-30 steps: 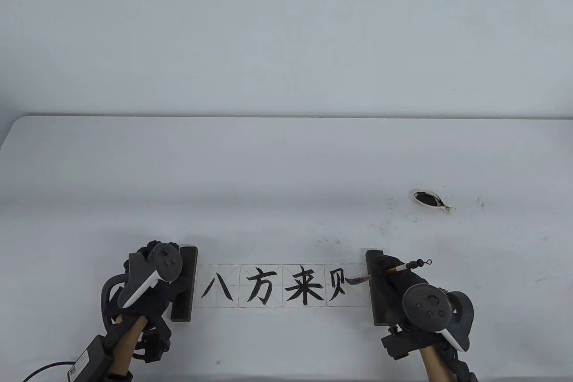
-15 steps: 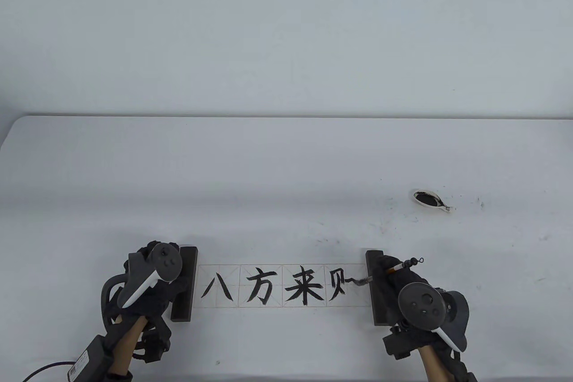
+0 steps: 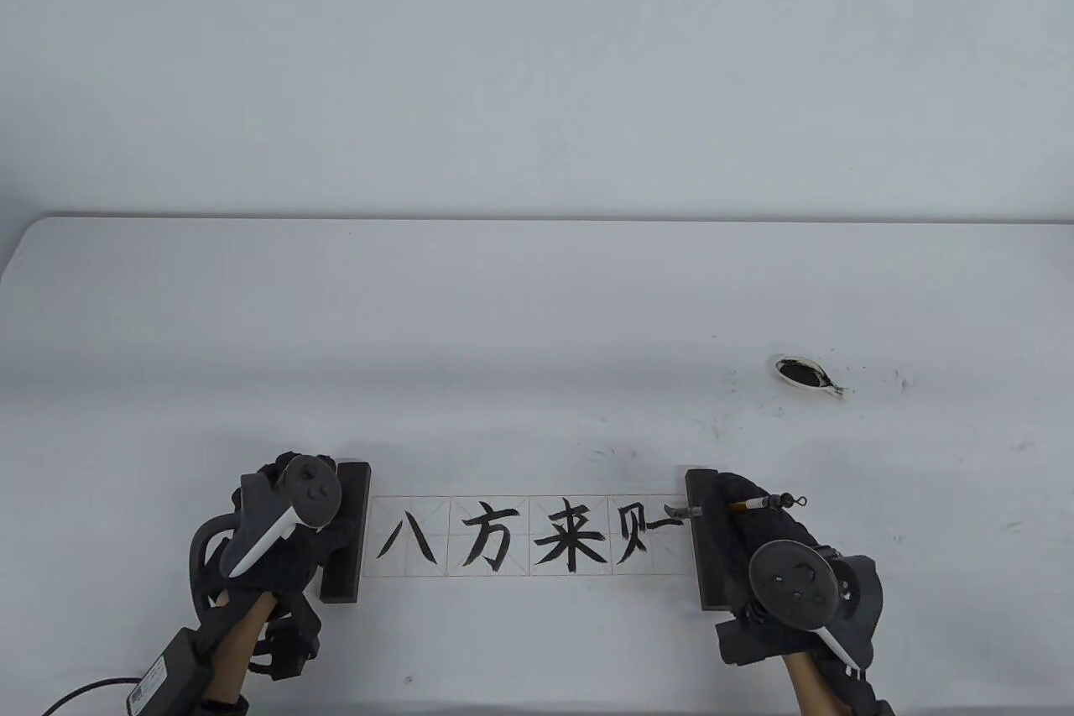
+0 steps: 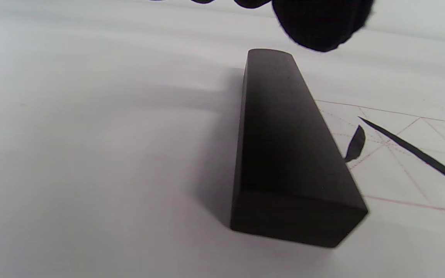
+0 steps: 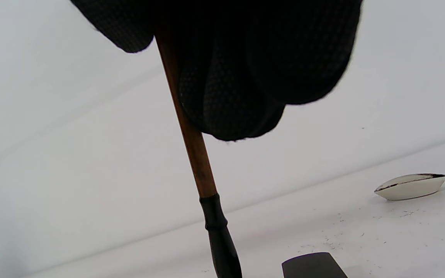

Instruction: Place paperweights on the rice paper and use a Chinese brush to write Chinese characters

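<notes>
Pinching the brush (image 3: 759,504) in our right hand (image 3: 755,548) over the paper (image 3: 503,573), left hand (image 3: 285,556) resting relaxed by its paperweight (image 3: 346,531), we risk smearing wet ink or nudging the right paperweight (image 3: 703,582).

Matt dark paperweights (image 4: 284,154), thin matt rice paper (image 3: 520,535) with red grid, brush (image 5: 191,143) with smooth wooden shaft, glossy white spoon (image 5: 411,186), knit cloth gloves (image 5: 245,58), smooth white bench (image 3: 503,347).

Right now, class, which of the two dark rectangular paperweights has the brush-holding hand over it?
The dark rectangular paperweight at the paper's right end: the right hand, gripping the brown-handled brush, overlaps it. The other lies beside the left hand.
</notes>
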`<act>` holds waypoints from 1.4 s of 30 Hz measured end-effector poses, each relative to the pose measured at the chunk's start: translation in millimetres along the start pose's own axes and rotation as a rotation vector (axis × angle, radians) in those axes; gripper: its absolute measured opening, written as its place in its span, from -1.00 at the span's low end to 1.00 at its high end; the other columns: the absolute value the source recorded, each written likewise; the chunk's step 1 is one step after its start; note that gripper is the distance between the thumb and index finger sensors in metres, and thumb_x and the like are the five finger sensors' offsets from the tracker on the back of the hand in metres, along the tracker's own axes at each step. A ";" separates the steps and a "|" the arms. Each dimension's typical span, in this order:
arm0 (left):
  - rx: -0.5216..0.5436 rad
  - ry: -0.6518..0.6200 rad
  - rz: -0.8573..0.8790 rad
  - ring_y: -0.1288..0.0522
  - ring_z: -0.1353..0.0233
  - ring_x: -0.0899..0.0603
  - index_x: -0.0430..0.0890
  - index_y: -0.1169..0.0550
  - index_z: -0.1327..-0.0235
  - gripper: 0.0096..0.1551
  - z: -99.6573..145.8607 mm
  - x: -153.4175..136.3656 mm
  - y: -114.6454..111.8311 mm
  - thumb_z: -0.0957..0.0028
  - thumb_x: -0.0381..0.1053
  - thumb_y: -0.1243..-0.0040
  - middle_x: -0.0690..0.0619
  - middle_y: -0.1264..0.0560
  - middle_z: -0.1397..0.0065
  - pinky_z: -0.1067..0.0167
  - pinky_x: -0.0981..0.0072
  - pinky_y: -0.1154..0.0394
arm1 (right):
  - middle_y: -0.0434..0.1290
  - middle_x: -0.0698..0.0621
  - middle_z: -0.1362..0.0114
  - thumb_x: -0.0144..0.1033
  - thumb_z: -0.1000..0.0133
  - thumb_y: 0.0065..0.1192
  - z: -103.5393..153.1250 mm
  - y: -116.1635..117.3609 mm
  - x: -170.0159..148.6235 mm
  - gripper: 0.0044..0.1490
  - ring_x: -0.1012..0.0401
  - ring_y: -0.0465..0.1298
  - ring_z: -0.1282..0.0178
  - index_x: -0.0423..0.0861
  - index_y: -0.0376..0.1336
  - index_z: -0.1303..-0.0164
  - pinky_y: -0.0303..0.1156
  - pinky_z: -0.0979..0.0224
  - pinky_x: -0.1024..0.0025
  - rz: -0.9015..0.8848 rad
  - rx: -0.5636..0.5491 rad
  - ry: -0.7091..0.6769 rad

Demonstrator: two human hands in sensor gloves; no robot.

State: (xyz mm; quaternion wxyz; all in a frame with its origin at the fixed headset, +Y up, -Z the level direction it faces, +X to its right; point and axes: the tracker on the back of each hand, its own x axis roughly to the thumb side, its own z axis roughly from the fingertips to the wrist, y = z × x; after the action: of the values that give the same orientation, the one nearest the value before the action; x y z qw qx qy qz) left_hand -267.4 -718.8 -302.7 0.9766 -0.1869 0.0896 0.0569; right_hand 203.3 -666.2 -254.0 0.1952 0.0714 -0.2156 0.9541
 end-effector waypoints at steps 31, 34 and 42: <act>-0.012 0.005 0.000 0.21 -0.79 -0.31 0.19 0.14 -0.69 0.01 -0.1 0.1 -0.5 -0.03 0.24 -0.01 -0.05 0.22 -0.80 -0.65 -0.12 0.26 | 0.66 -0.10 0.11 -0.11 -0.21 0.07 -0.8 -2.6 4.5 -0.53 0.11 0.67 0.26 -0.19 0.44 0.01 0.60 0.22 0.37 0.019 0.118 -0.028; -0.013 0.005 -0.001 0.21 -0.79 -0.31 0.19 0.14 -0.69 0.02 -0.2 0.1 -0.6 -0.03 0.24 -0.01 -0.05 0.22 -0.80 -0.65 -0.13 0.26 | 0.66 -0.09 0.12 -0.11 -0.21 0.07 -0.6 -2.5 5.0 -0.53 0.12 0.67 0.27 -0.19 0.44 0.01 0.60 0.23 0.38 -0.015 0.149 -0.046; -0.013 0.006 0.000 0.21 -0.79 -0.30 0.19 0.14 -0.69 0.01 -0.4 -0.4 -0.6 -0.03 0.24 -0.01 -0.05 0.22 -0.80 -0.65 -0.13 0.26 | 0.65 -0.10 0.06 -0.10 -0.23 0.05 0.4 -3.5 3.7 -0.50 0.12 0.67 0.22 -0.21 0.42 -0.06 0.61 0.19 0.38 -0.097 0.094 -0.048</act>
State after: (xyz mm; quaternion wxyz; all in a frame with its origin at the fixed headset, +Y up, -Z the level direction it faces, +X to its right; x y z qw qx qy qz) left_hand -267.7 -719.6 -302.8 0.9751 -0.1935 0.0920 0.0568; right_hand 201.4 -662.2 -251.5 0.2322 0.1137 -0.1715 0.9507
